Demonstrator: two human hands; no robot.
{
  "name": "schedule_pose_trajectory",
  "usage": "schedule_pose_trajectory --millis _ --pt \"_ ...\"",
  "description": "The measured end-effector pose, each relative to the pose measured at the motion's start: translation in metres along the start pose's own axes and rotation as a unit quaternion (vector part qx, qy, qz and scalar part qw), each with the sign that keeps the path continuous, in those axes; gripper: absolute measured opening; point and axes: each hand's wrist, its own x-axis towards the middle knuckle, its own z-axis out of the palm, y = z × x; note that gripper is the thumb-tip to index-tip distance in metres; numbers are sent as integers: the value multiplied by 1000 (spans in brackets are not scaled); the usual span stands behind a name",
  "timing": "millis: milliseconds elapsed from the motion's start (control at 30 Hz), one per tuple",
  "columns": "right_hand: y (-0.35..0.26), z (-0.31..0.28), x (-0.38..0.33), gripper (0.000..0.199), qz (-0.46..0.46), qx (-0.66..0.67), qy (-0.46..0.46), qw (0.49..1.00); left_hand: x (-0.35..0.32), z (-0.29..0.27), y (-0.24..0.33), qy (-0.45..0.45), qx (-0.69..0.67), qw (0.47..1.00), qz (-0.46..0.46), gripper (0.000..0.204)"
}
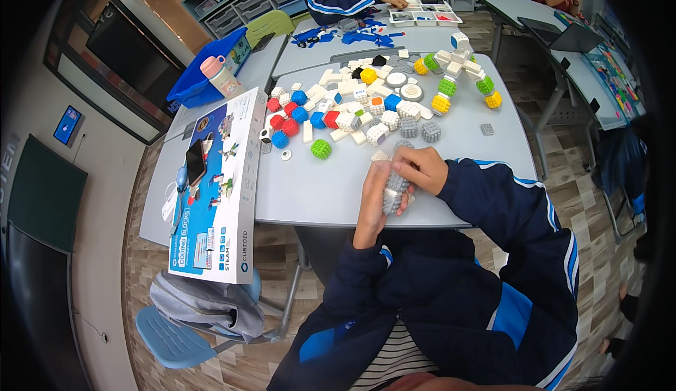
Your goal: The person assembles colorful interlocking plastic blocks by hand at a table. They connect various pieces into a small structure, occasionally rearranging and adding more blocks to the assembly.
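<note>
I make out one grey block piece [393, 205] between the two hands [398, 178], its sides covered in small rounded studs. I see it as a stubby, elongated shape, steeply tilted in my view, with its lower end toward the wearer. A thin whitish band [391, 192] crosses it near that lower end; I can't tell whether that is a joint or a separate part. Fingers cover much of its middle and upper length, so I can't count its blocks. From here, I see it against the near part of the surface [317, 197].
</note>
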Motion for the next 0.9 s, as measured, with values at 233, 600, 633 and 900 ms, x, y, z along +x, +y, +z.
schedule_pose_trajectory --millis 233,600,633,900 --pt "0 0 1 27 5 13 90 996 0 0 -1 9 12 1000 7 36" --pt "5 -3 5 34 68 61 55 994 -6 1 7 13 2 999 -41 32" --pt "6 -3 4 34 68 58 56 994 -6 1 6 12 6 999 -42 33" --pt "8 -2 4 33 96 105 54 988 -6 -1 6 13 21 999 -43 35"
